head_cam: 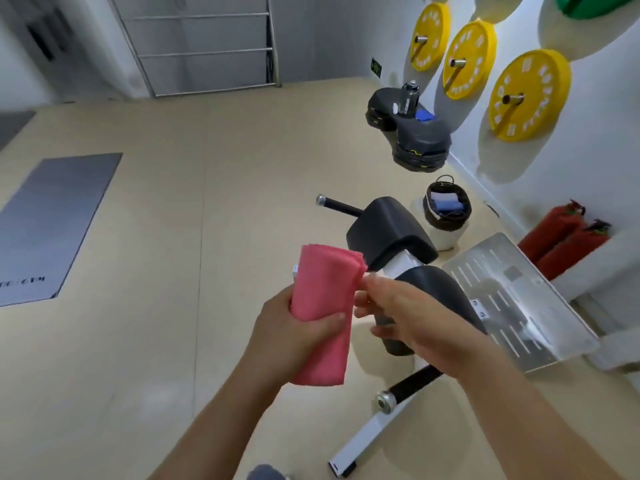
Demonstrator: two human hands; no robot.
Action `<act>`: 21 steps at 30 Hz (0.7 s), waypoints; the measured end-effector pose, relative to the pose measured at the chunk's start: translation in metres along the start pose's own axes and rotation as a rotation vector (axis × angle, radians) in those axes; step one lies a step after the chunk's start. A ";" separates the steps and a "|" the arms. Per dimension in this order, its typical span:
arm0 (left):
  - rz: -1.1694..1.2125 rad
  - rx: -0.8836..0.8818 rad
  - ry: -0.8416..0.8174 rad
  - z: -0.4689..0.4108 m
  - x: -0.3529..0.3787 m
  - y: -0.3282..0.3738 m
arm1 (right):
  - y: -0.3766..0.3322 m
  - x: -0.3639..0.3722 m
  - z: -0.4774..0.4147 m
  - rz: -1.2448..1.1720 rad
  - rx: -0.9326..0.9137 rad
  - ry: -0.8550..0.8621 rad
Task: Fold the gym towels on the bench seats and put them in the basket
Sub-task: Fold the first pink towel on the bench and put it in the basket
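Left hand (298, 327) gripped folded pink towel (322, 289); right hand (412, 317) apparently pinched its 2 o'clock corner, blurred; basket (448, 224) sat at 1 o'clock.

Far to the left of your left hand (294, 327), a grey floor mat (59, 223) carries white lettering along its near edge. The frame cuts off the start, and what shows ends in "GYM". Up and to the right of your right hand (415, 320), three yellow weight plates (530, 95) on the wall bear white letters round their faces, too blurred to read for certain. Beyond both hands, on the far wall, a small green sign (376, 67) is too small to read. The dark bottle (408, 98) just right of it has a label you cannot make out.
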State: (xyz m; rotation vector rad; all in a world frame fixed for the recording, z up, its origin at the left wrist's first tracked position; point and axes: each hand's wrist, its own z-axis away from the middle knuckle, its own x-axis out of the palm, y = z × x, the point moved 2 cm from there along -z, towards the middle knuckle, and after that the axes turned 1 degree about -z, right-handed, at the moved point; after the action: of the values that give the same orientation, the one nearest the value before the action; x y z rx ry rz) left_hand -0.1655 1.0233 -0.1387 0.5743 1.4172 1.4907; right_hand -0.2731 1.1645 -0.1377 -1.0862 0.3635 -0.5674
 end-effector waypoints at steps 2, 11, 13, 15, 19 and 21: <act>0.169 -0.073 -0.036 -0.029 -0.016 -0.007 | -0.016 0.018 -0.037 0.142 -0.069 0.034; 0.140 -0.029 -0.067 -0.233 -0.161 -0.025 | -0.103 0.076 -0.251 0.216 -0.140 0.338; -0.041 0.073 -0.111 -0.280 -0.201 -0.010 | -0.130 0.082 -0.290 0.328 -0.161 0.335; -0.244 0.150 -0.218 -0.325 -0.228 0.008 | -0.156 0.086 -0.325 0.438 -0.187 0.336; -0.572 0.306 -0.389 -0.411 -0.255 0.049 | -0.192 0.075 -0.384 0.607 -0.187 0.370; -0.601 0.409 -0.393 -0.454 -0.254 0.066 | -0.206 0.060 -0.413 0.593 -0.184 0.417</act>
State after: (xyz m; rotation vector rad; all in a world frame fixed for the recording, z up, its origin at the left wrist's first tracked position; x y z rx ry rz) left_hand -0.4640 0.5935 -0.1046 0.5798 1.4139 0.5802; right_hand -0.5011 0.7583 -0.1288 -0.9657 1.0776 -0.2237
